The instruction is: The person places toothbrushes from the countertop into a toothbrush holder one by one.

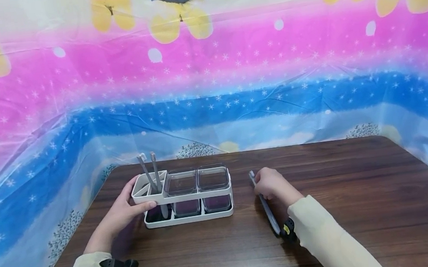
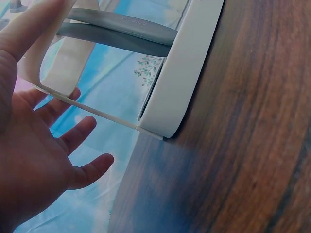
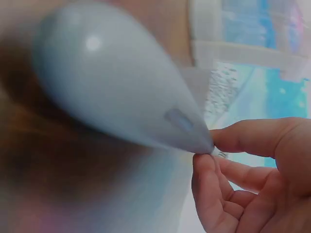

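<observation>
A white two-tier toothbrush holder [image 1: 200, 218] stands on the table, left of centre. My left hand [image 1: 123, 207] grips its left end, thumb on the front of the upper tier and other fingers around the back. In the left wrist view several fingers [image 2: 77, 136] spread beside the holder's frame [image 2: 180, 77]. Two grey toothbrushes [image 1: 155, 171] stand bristles up in its left section. To the right, my right hand [image 1: 273, 182] pinches another grey toothbrush [image 1: 269, 216] between thumb and fingers, its head pointing away. Its handle [image 3: 112, 73] looms large and blurred in the right wrist view.
Two clear square cups, a middle one [image 1: 182, 183] and a right one [image 1: 213, 178], sit in the holder. The dark wooden table [image 1: 363, 187] extends to both sides. A patterned pink and blue curtain [image 1: 211, 107] hangs behind its far edge.
</observation>
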`<state>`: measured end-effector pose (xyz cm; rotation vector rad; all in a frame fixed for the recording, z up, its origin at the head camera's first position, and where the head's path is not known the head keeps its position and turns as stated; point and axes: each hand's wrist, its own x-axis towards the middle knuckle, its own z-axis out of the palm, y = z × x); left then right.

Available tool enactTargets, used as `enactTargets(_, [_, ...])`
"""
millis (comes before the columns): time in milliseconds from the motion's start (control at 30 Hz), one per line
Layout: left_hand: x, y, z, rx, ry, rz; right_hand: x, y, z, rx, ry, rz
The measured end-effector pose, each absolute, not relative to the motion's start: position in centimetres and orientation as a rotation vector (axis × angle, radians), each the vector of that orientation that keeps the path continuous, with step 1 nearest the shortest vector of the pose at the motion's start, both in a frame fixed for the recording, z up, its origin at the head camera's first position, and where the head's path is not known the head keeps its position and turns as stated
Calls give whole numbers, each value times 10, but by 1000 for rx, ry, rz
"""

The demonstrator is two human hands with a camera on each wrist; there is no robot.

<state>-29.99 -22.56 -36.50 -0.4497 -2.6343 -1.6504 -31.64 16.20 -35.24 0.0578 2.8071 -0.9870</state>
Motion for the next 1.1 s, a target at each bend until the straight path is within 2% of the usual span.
enactTargets(233, [-301,-226,-367,-463,-2627,-1647,-325,154,-296,4,2849,-1163])
enactTargets(567, [-301,-226,-367,-449,-2626,-1656,-316,109,-220,-277,2898,-1434])
enactTargets(767, [-301,-226,-366,-443,-2628,-1662,-300,63,-208,-469,2918,-1562])
enactTargets(1100, [-301,-225,-365,-439,-2628,-1676,-283,6,-212,-899,2929,-1744])
